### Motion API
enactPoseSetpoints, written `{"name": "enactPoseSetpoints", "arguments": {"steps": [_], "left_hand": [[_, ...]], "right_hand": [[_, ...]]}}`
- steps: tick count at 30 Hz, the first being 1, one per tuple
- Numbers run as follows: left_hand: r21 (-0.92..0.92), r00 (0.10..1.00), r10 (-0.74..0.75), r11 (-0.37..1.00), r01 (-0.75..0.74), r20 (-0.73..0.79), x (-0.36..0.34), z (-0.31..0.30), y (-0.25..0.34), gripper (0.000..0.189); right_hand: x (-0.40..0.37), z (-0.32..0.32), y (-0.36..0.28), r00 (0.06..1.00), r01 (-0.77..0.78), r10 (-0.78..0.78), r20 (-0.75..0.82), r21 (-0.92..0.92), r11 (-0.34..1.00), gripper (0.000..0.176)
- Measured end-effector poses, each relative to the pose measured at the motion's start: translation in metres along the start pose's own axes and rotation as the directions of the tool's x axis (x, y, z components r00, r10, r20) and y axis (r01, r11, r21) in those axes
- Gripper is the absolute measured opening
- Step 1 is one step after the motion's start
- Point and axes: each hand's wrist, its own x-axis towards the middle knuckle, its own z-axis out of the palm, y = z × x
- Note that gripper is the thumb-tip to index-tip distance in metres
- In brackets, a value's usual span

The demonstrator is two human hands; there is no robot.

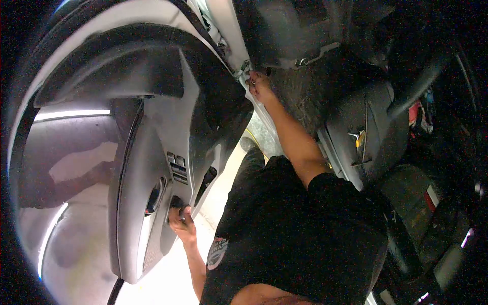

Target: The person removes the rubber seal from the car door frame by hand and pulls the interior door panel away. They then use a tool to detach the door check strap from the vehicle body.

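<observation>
My left hand [184,225] is at the lower part of the grey inner door panel [157,127], just below the window switches [177,168]. Its fingers are curled at a dark part on the panel, which is too dim to name. Farther forward, my right hand [261,87] reaches to the light door frame [272,127], near the front edge of the open door. The fingers there are pressed together around something small that I cannot make out.
Dark footwell carpet [300,94] lies right of my right hand, below dark trim. A seat [417,198] and a steering wheel [424,84] are at the right. Door glass [76,173] reflects bright lights at the left. My black-shirted torso fills the lower middle.
</observation>
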Motion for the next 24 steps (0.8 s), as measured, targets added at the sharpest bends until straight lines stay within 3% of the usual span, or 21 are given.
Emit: {"name": "enactPoseSetpoints", "arguments": {"steps": [1,3,4,5,6,7,9,10,11,12,13,14,15,16,18,19,20,21,24], "left_hand": [[0.009,0.999,0.026,1.0,-0.026,-0.029,0.0,0.0,0.001,0.033],[0.016,1.0,-0.001,1.0,0.001,-0.001,0.0,-0.004,0.003,0.033],[0.018,0.999,-0.026,1.0,0.025,0.025,0.001,-0.004,0.004,0.034],[0.016,0.999,-0.021,1.0,0.021,0.028,0.002,-0.003,0.005,0.034],[0.007,1.0,-0.004,1.0,0.004,-0.002,0.002,-0.001,0.006,0.034],[-0.002,0.999,0.012,1.0,-0.012,-0.034,0.003,0.0,0.006,0.035],[0.0,1.0,-0.002,1.0,0.002,-0.027,0.0,0.0,-0.001,0.035],[0.003,1.0,-0.018,1.0,0.018,-0.017,-0.002,0.0,-0.003,0.036],[0.002,1.0,-0.018,1.0,0.018,-0.023,-0.001,0.0,-0.004,0.036],[0.03,1.0,-0.001,1.0,0.002,-0.028,-0.001,0.0,-0.003,0.036],[0.057,0.999,0.014,0.998,-0.012,-0.031,-0.002,-0.001,-0.003,0.035],[0.059,0.999,0.009,0.998,-0.008,-0.031,-0.002,-0.001,-0.001,0.035],[0.026,0.999,0.02,0.999,-0.019,-0.028,-0.001,-0.001,0.002,0.035],[-0.009,0.999,0.034,0.999,-0.034,-0.029,0.001,0.0,0.003,0.036],[0.02,1.0,0.022,1.0,-0.022,-0.007,-0.001,-0.003,0.0,0.036],[0.046,1.0,0.013,0.999,-0.014,0.014,-0.001,-0.003,-0.002,0.036],[0.044,1.0,0.012,0.999,-0.013,0.013,0.0,-0.002,0.001,0.036],[0.033,1.0,0.017,0.999,-0.017,0.003,0.002,-0.003,0.006,0.038],[0.011,1.0,0.014,1.0,-0.014,-0.01,0.003,-0.002,0.006,0.041]], "right_hand": [[0.003,-0.011,-0.041,0.978,-0.208,0.203,0.046,0.148,0.967,0.022],[0.01,-0.035,-0.134,0.802,-0.578,0.582,0.132,0.417,0.702,0.02],[0.01,-0.032,-0.128,0.803,-0.576,0.583,0.126,0.419,0.702,0.02],[0.01,-0.025,-0.109,0.964,-0.155,0.146,-0.223,-0.026,0.988,0.019],[0.01,-0.021,-0.097,0.863,0.213,-0.423,-0.277,-0.56,0.801,0.019],[0.009,-0.022,-0.104,0.861,0.214,-0.425,-0.278,-0.56,0.8,0.019],[0.004,-0.024,-0.125,0.962,-0.018,-0.168,-0.216,-0.662,0.749,0.018],[0.008,-0.019,-0.114,0.962,-0.015,-0.17,-0.215,-0.662,0.75,0.018],[0.017,-0.01,-0.091,0.95,-0.267,0.176,-0.257,-0.38,0.885,0.019],[0.023,-0.002,-0.073,0.845,-0.521,0.502,-0.182,-0.071,0.851,0.02],[0.021,-0.005,-0.06,0.846,-0.52,0.502,-0.178,-0.072,0.851,0.02],[0.017,-0.016,-0.049,0.788,-0.575,0.611,0.078,0.447,0.685,0.017],[0.013,-0.02,-0.039,0.752,-0.558,0.557,0.352,0.79,0.255,0.014],[0.014,-0.015,-0.057,0.753,-0.559,0.556,0.353,0.789,0.254,0.014],[0.012,-0.003,-0.113,0.674,-0.514,0.737,-0.044,0.689,0.511,0.012],[0.011,0.002,-0.101,0.675,-0.514,0.737,-0.046,0.688,0.513,0.012],[0.008,0.011,-0.073,0.837,-0.328,0.372,-0.401,0.178,0.928,0.012],[0.006,0.016,-0.056,0.881,-0.069,-0.158,-0.445,-0.453,0.889,0.013],[0.002,0.001,-0.067,0.893,0.024,-0.238,-0.382,-0.487,0.873,0.016]]}}
